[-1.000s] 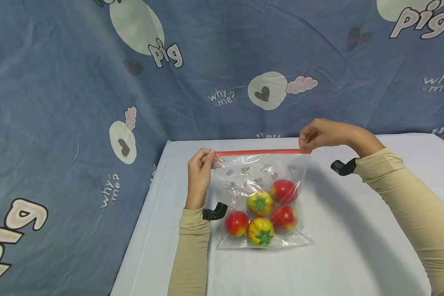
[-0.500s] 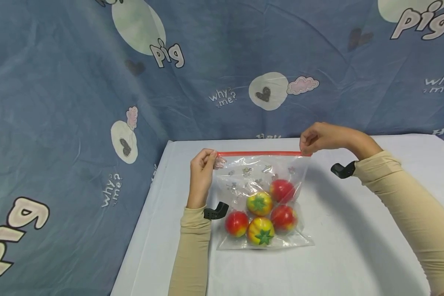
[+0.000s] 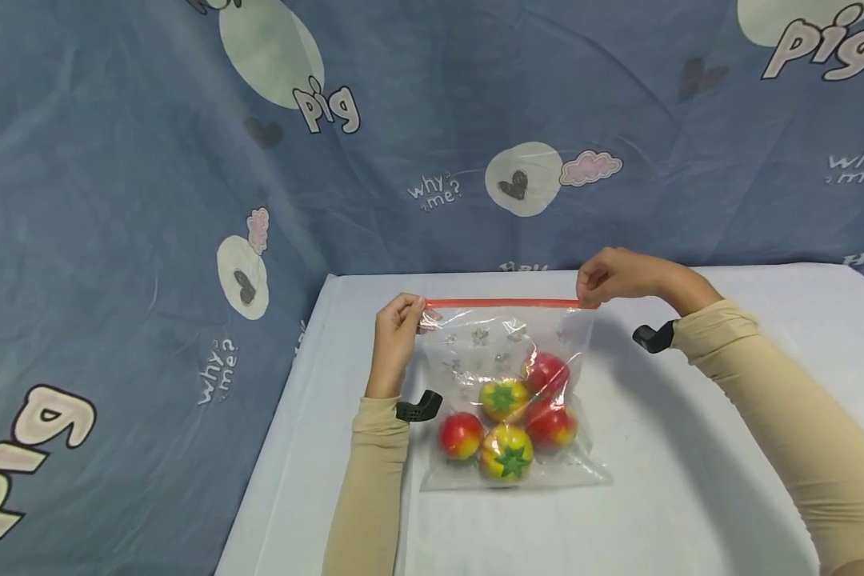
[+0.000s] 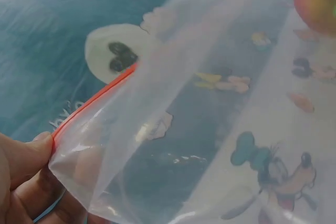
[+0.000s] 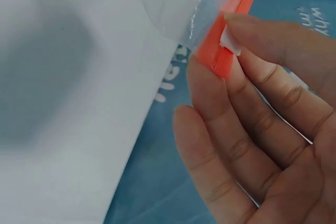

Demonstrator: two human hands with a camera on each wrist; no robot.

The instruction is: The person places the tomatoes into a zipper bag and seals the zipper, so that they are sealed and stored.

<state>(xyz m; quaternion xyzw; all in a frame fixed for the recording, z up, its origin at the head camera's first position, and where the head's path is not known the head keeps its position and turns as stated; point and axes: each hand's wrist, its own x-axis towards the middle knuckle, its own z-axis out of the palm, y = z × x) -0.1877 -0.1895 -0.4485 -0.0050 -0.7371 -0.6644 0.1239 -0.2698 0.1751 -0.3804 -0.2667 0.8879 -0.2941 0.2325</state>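
A clear zip bag (image 3: 468, 340) with small cartoon prints and a red zip strip (image 3: 504, 303) is held up by its top edge over the white table. Inside lie several round red-and-yellow fruits, some with green star-shaped tops, such as the front fruit (image 3: 506, 452). My left hand (image 3: 394, 340) pinches the top left corner of the bag, thumb on the end of the strip. At the opposite end, my right hand (image 3: 619, 276) pinches the strip between thumb and fingers. A small white slider (image 5: 229, 43) shows under that thumb in the right wrist view.
The white-covered table (image 3: 662, 480) reaches back to a blue printed curtain (image 3: 403, 112), which also hangs along the left side. Each beige sleeve has a black wrist mount, including the right wrist mount (image 3: 654, 337).
My right hand has moved slightly down and to the left with its end of the strip. My left hand has shifted a little rightward, so the top edge sits slightly lower. Both keep their grip.
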